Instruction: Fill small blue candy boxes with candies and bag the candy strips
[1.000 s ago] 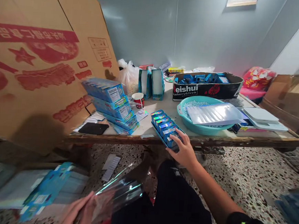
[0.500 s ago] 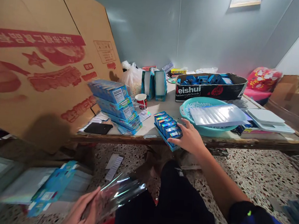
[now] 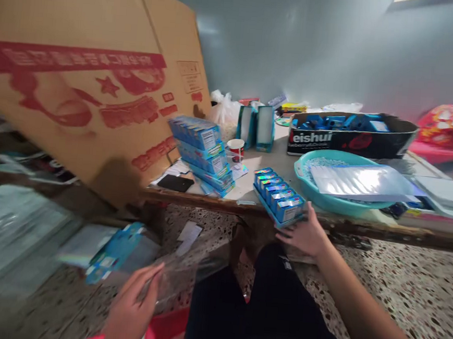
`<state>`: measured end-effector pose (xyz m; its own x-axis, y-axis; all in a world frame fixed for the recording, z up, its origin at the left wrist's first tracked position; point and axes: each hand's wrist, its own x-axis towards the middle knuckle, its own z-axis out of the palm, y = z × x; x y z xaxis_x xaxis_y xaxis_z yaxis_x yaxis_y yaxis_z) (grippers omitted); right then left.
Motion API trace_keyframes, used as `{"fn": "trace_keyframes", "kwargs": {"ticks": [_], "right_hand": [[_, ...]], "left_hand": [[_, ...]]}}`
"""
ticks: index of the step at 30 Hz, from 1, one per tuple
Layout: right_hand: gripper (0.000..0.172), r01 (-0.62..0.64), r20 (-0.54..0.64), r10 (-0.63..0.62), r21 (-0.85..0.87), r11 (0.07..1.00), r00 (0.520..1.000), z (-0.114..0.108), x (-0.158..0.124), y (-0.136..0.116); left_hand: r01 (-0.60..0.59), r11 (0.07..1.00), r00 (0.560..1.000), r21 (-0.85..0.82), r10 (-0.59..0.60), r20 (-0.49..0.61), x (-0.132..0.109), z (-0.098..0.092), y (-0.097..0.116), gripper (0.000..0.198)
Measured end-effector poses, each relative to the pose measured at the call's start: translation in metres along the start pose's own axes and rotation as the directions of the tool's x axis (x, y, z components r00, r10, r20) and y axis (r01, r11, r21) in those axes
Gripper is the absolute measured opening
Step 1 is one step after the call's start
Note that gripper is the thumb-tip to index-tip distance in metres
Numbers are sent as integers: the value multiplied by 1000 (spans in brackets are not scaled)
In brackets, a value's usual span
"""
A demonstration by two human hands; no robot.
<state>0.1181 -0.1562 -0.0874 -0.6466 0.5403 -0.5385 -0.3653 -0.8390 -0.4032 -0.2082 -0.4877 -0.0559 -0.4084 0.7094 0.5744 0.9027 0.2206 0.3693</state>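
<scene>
My left hand [image 3: 134, 293] is closed on a clear plastic bag [image 3: 180, 281], low on the left above my lap. The bag looks thin and see-through, and its outline is blurred. At the table's front edge lies a small blue tray packed with a row of little blue boxes [image 3: 281, 194], its near end jutting past the edge. My right hand [image 3: 305, 233] is at that near end, fingers spread and stretched out, thumb up beside the last box. Whether the fingers touch the tray's underside I cannot tell.
Stacked blue cartons [image 3: 207, 157] and a dark phone [image 3: 175, 183] sit left of the tray, a paper cup [image 3: 236, 149] behind. Right of it stands a turquoise basin [image 3: 303, 170] topped with clear sheets, before a black carton [image 3: 342, 145]. A large cardboard box [image 3: 78, 100] leans left.
My right hand has slid from the boxes' top and side to the tray's near end, its fingers spreading. The left hand still holds the bag. The view has turned left.
</scene>
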Motion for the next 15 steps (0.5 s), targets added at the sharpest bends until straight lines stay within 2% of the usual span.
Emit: {"fn": "trace_keyframes", "kwargs": {"ticks": [2, 5, 9, 12, 15], "right_hand": [[76, 16, 90, -23, 76, 997, 996, -3, 6, -2], [72, -41, 187, 11, 162, 986, 982, -15, 18, 5], [61, -79, 312, 30, 146, 986, 950, -29, 32, 14], [58, -98, 329, 43, 152, 984, 943, -26, 34, 16], [65, -120, 285, 69, 164, 979, 956, -24, 27, 21]], "left_hand": [[2, 1000, 1000, -12, -2, 18, -2, -7, 7, 23], [53, 998, 998, -40, -52, 25, -7, -15, 17, 22], [97, 992, 995, -80, -95, 31, -15, -19, 26, 21], [111, 987, 993, -119, -106, 50, -18, -16, 32, 21], [118, 983, 993, -140, -113, 42, -19, -15, 37, 20]]}}
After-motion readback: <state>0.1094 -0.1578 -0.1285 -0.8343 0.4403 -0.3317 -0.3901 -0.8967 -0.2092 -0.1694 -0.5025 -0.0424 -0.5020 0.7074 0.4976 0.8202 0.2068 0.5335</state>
